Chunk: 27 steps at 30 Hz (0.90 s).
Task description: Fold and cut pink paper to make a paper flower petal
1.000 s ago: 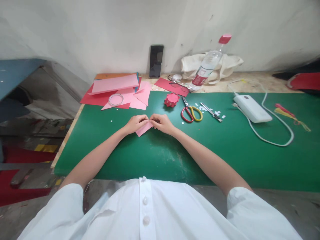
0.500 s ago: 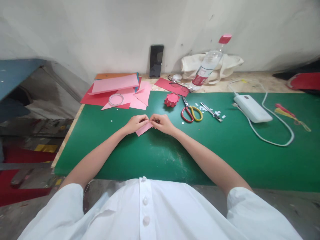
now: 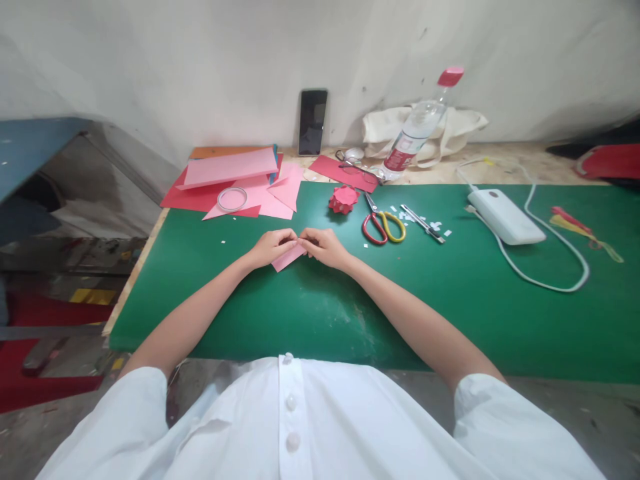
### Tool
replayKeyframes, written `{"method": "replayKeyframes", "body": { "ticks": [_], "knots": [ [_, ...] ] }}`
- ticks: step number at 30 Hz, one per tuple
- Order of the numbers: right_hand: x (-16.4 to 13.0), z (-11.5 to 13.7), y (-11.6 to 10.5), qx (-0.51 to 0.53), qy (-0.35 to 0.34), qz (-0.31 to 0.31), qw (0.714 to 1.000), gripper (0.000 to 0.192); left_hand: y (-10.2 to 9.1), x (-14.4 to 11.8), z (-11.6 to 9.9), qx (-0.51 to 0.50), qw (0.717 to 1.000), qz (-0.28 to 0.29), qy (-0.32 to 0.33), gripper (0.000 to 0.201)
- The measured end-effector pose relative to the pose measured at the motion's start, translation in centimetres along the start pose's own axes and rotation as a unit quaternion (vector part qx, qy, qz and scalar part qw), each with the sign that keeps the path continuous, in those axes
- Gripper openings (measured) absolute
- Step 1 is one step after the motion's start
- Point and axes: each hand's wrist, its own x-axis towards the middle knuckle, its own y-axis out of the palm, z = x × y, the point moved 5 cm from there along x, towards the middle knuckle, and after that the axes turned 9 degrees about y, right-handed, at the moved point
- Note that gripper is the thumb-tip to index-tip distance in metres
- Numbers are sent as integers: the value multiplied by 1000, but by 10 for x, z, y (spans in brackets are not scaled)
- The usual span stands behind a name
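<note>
A small piece of pink paper is held between both hands, low over the green mat. The fingers of my left hand are closed on its upper left part. My right hand pinches the upper right part, its fingertips meeting the left ones. Fingers cover the paper's far edge, so any fold there is hidden. Just beyond the hands sits a red folded-paper ball. Scissors with one red and one yellow handle lie to its right.
Pink and red sheets lie at the back left under a tape roll. A utility knife lies among white scraps. Behind stand a phone and a tilted-looking bottle. A white power bank with its cable is at right.
The fingers of my right hand have shifted slightly on the pink paper and look more closed. Everything else stays in place.
</note>
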Motion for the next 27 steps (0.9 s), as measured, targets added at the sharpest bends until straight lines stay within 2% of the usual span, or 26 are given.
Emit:
{"method": "replayKeyframes", "body": {
  "ticks": [27],
  "knots": [
    [0, -2, 1, -18, -26, -9, 999, 19, -1, 2, -2, 26, 1000, 3, 9, 26]
  ]
}}
